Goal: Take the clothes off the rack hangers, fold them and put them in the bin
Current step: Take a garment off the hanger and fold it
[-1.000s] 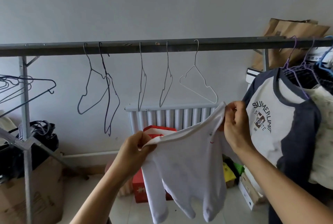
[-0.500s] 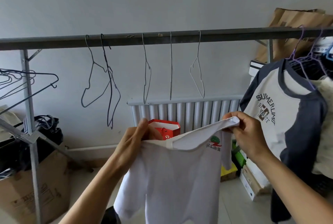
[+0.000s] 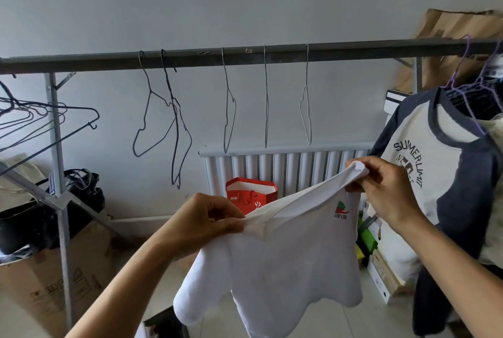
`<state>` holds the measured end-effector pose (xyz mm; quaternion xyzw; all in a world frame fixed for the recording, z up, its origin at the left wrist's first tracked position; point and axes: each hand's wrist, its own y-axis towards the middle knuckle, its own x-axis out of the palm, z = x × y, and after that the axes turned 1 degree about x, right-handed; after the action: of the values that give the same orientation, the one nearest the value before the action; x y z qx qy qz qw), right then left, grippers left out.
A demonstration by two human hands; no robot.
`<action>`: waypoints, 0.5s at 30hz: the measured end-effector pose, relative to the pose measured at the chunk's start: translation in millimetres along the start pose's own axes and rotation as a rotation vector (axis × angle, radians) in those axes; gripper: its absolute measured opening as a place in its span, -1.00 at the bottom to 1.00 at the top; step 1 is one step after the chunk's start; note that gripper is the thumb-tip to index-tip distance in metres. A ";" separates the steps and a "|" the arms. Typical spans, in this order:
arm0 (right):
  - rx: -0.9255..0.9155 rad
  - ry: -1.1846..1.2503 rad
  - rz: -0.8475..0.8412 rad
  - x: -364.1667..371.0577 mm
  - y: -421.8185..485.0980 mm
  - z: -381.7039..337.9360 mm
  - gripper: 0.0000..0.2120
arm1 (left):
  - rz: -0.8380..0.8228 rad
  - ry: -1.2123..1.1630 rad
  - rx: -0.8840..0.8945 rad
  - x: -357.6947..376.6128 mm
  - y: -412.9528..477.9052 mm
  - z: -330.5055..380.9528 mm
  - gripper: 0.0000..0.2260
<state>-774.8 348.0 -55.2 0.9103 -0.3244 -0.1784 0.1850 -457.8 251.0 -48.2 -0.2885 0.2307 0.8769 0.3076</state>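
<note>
Bare left hand (image 3: 202,224), bare right hand (image 3: 386,188), both forearms uncovered to frame edge

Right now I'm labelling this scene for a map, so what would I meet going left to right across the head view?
rack post → left hand → white shirt → right hand → navy-sleeved shirt
</note>
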 end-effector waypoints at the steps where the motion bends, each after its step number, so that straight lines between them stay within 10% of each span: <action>1: -0.003 -0.023 -0.011 -2.2 0.2 -1.9 -0.83 | 0.024 0.064 0.007 -3.1 0.9 -1.1 -0.89; 12: -0.082 -0.766 -0.244 -22.3 -8.4 -28.9 -0.75 | 0.404 -0.292 -0.089 -34.5 5.8 -11.8 -0.82; 15: -0.089 -0.582 -0.339 -23.1 -11.7 -37.0 -0.68 | 0.449 -0.403 -0.109 -47.2 7.1 -9.4 -0.84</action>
<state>-769.0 379.7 -23.6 0.8533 -0.1997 -0.4728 0.0919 -428.7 221.4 -22.9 -0.0667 0.1754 0.9736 0.1298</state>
